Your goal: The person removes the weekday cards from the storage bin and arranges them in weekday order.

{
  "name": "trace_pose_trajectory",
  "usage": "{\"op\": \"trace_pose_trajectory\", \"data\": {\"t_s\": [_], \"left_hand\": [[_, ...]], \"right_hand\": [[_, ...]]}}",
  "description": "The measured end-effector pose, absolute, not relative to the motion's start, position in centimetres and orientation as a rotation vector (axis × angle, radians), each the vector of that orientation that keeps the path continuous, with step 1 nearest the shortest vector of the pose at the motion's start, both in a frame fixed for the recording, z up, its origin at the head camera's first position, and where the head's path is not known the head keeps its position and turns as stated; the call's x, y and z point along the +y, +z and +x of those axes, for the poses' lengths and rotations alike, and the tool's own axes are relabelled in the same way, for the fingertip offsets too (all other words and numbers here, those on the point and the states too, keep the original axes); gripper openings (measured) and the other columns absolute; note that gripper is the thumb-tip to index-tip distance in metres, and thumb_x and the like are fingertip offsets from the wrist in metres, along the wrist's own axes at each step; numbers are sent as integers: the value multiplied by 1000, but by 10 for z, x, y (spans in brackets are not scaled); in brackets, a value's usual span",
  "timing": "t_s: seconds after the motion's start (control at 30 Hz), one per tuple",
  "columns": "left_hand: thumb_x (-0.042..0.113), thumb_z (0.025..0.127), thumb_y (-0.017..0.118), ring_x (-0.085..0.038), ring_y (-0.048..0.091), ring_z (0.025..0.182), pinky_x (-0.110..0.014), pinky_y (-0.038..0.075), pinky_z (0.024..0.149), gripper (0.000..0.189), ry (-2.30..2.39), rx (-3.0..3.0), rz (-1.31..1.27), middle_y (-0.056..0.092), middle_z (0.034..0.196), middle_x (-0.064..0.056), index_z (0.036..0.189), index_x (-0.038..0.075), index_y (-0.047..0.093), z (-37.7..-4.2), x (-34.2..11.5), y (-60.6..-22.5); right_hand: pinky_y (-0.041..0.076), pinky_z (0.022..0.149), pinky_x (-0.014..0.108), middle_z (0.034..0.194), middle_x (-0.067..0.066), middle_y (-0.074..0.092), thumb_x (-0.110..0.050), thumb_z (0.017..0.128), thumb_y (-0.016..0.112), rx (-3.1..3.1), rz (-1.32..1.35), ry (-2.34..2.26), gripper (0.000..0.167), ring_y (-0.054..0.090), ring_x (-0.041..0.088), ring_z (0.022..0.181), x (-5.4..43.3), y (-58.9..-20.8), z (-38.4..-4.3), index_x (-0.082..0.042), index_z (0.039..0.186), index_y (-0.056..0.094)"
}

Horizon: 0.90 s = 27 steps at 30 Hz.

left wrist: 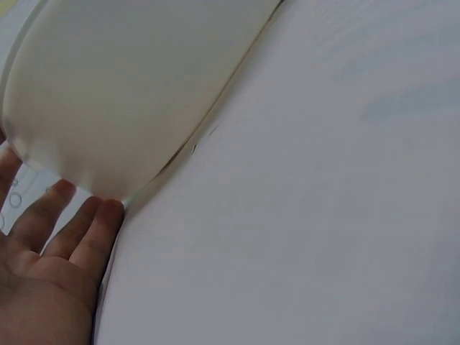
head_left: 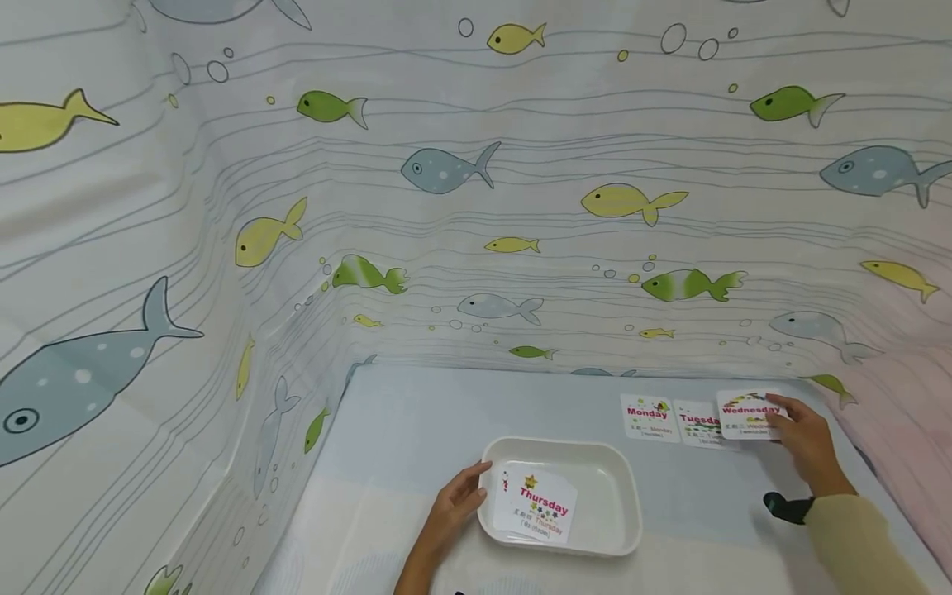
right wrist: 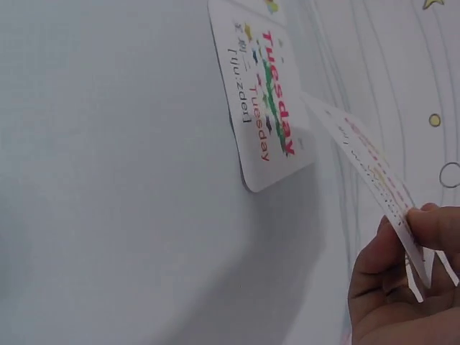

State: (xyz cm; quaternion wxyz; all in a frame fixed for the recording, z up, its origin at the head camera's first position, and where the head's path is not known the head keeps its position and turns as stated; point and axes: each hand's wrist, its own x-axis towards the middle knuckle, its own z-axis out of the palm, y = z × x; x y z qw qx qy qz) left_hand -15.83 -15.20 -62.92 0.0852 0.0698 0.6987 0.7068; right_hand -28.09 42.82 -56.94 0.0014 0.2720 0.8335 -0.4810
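A Wednesday card [head_left: 749, 415] is pinched between the thumb and fingers of my right hand [head_left: 806, 438]. In the right wrist view that card [right wrist: 374, 176] is lifted and tilted, its far edge near the Tuesday card [right wrist: 266, 100], which lies flat. To the left of it lies the Monday card [head_left: 649, 417]. My left hand [head_left: 454, 508] touches the left side of a white tray [head_left: 606, 504]; in the left wrist view its fairly straight fingertips meet the tray's outer wall [left wrist: 129, 93]. A Thursday card [head_left: 539, 504] lies inside the tray, toward its left.
The table [head_left: 416, 413] has a pale blue and white cover. Fish-printed cloth [head_left: 476, 207] rises behind it and along the left, and a pinkish side [head_left: 911, 430] borders the right. A dark strap end [head_left: 787, 507] sticks out beside the right sleeve.
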Motion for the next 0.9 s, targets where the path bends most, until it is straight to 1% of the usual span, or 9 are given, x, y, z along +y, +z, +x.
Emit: {"op": "trace_pose_trajectory", "data": {"t_s": [0.1, 0.17, 0.2, 0.27, 0.33, 0.37, 0.57, 0.77, 0.9], "left_hand": [[13, 99, 58, -34, 23, 152, -7, 29, 111, 43, 2108, 2087, 205, 37, 160, -13, 143, 13, 53, -160, -152, -629], [13, 99, 58, -35, 23, 152, -8, 29, 111, 44, 2111, 2090, 216, 37, 160, -14, 143, 12, 53, -160, -152, -629], [13, 99, 58, -34, 23, 152, -8, 29, 111, 44, 2110, 2089, 216, 36, 160, -14, 143, 12, 53, -160, -152, -629], [13, 99, 59, -34, 23, 153, -8, 29, 111, 44, 2112, 2079, 210, 36, 160, -13, 143, 13, 53, -160, -153, -629], [14, 99, 59, -34, 23, 153, -7, 30, 110, 44, 2107, 2086, 203, 35, 161, -13, 143, 14, 54, -160, -154, -630], [14, 99, 59, -33, 23, 153, -7, 30, 110, 44, 2110, 2080, 198, 35, 161, -13, 142, 15, 54, -160, -154, -631], [14, 99, 60, -33, 23, 153, -5, 29, 109, 44, 2123, 2067, 177, 36, 160, -13, 142, 14, 55, -160, -154, -633], [15, 99, 59, -32, 22, 152, -5, 29, 110, 43, 2120, 2064, 169, 36, 160, -13, 142, 13, 54, -155, -153, -634], [14, 99, 59, -29, 23, 153, -6, 28, 110, 42, 2127, 2069, 173, 37, 160, -11, 141, 16, 55, -155, -152, -631]], "right_hand": [[52, 59, 17, 161, 25, 28, -13, 103, 43, 2635, 844, -1474, 53, 53, 27, 105, 434, -570, -282, -5, 155, 33], [52, 64, 24, 163, 25, 23, -13, 103, 42, 2658, 851, -1426, 53, 50, 31, 110, 438, -572, -281, -5, 154, 34], [52, 70, 29, 164, 25, 19, -13, 103, 42, 2667, 857, -1396, 53, 48, 35, 115, 441, -573, -281, -4, 154, 34], [48, 79, 38, 165, 25, 13, -13, 102, 41, 2692, 869, -1328, 52, 42, 41, 124, 446, -576, -280, -3, 153, 35], [44, 81, 44, 165, 26, 9, -13, 102, 41, 2702, 875, -1284, 51, 37, 45, 127, 449, -582, -279, -2, 152, 37], [43, 80, 44, 164, 27, 8, -13, 102, 40, 2705, 878, -1266, 51, 36, 46, 127, 450, -584, -280, -1, 151, 37], [39, 72, 38, 156, 33, 24, -14, 102, 38, 2720, 840, -1173, 50, 40, 44, 114, 454, -585, -282, 2, 149, 37], [41, 83, 54, 142, 37, 33, -9, 100, 38, 2719, 704, -1046, 48, 41, 45, 108, 455, -578, -285, 5, 146, 36], [42, 84, 58, 135, 40, 36, -4, 96, 42, 2750, 506, -902, 49, 43, 47, 104, 456, -566, -289, 8, 143, 35]]}}
